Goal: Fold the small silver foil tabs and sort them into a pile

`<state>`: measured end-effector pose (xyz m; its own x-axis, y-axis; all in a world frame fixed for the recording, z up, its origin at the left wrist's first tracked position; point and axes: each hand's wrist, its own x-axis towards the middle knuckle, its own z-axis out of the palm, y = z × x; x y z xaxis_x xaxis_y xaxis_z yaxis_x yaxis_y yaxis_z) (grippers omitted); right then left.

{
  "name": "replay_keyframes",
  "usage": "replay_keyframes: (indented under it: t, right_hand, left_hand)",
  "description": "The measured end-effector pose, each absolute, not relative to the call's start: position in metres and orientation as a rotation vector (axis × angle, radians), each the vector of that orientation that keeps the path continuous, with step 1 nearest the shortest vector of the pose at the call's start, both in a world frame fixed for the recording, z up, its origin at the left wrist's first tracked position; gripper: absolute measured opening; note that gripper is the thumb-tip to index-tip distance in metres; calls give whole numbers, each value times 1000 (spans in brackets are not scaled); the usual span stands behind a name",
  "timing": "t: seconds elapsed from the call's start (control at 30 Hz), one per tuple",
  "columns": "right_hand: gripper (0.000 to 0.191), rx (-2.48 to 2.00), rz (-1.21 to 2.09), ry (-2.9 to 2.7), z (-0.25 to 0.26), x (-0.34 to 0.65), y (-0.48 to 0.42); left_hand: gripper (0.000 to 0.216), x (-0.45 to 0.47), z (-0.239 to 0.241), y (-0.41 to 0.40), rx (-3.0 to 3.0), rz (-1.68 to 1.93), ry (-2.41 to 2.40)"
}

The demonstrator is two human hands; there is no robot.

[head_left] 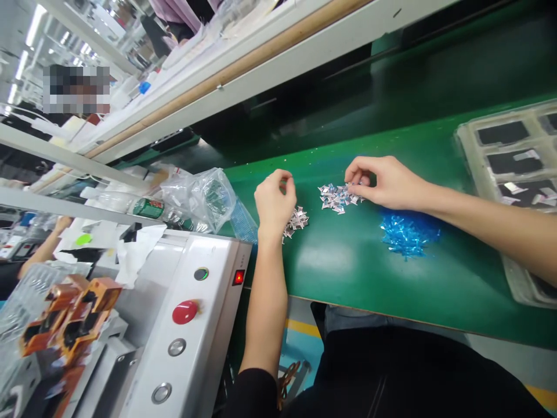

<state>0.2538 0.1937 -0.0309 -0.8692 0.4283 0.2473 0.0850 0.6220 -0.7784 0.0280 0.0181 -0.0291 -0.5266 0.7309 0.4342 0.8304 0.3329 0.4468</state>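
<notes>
My right hand (378, 181) is at the right end of a loose pile of small flat silvery pieces with bits of blue (337, 197). Its fingers are curled and pinched; what is between them is too small to make out. To the left, my left hand (276, 200) hovers beside a second pile of small silvery pieces (298, 220), partly hidden by the hand. Its fingers are bent in with the tips close together, and their contents do not show. Below my right wrist lies a heap of blue film strips (407, 235).
A pale tray with dark compartments (478, 168) stands at the right, some holding small pieces. Clear plastic bags (204, 197) lie at the left. A machine panel (217, 302) with a red button (185, 312) borders the green table (348, 267). Other people are beyond the rail.
</notes>
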Motion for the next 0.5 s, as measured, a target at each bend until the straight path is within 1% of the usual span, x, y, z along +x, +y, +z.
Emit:
replay_keyframes:
  t: [0.1,0.2,0.3,0.37,0.43,0.5]
  right_hand:
    - [16,-392,1129,-2446,-31,254,194]
    - [21,-365,1080,-2495,-32,254,196]
    - [21,-304,971,-2555,-35,254,202]
    - [24,-244,937,-2574,-38,255,206]
    - [31,-205,897,-2588,-41,257,209]
    - [44,-218,828,-2612,-45,259,213]
  left_hand:
    - [16,9,-26,8,-1244,-649,-2717]
    - [15,0,-22,1,-1201,-510,-2916]
    - [12,-3,-17,-2,-1232,-568,-3032]
    - [6,-2,-14,-3,-1280,-626,-3082]
    - [4,0,-12,-3,-1318,-660,-3089]
    - [10,1,-11,-2,-1329,-673,-3079]
